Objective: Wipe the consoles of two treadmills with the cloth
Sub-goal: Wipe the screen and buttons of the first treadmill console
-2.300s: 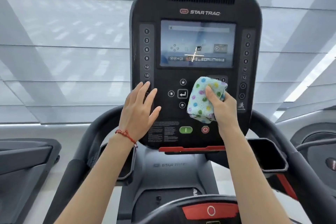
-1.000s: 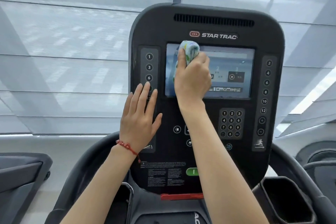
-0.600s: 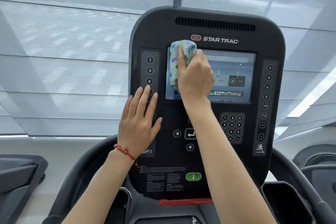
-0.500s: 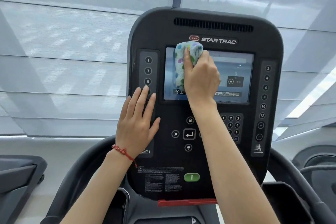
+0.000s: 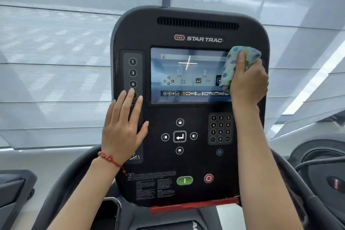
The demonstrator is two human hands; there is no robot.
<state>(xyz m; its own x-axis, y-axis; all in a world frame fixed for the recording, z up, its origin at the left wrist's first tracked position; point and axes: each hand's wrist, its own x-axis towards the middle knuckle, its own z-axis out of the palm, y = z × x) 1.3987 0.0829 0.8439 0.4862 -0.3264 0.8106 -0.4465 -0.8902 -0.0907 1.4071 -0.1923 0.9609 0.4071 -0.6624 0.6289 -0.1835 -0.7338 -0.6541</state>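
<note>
right hand [image 5: 248, 82] pressing cloth [image 5: 235, 65] on screen [image 5: 186, 74], left hand [image 5: 123, 127] flat

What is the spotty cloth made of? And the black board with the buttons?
The cloth looks like soft, fuzzy fabric, maybe microfibre: it bunches up in the right hand. The console looks like matte black plastic. Its screen is glossy, glass or clear plastic, showing reflections.

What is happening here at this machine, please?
A person is cleaning the black treadmill console. The right hand presses a bunched pale cloth with coloured dots against the right edge of the lit rectangular screen. The left hand lies flat and open on the left column of round number buttons, steadying the console. The green start button and red stop button are untouched.
</note>
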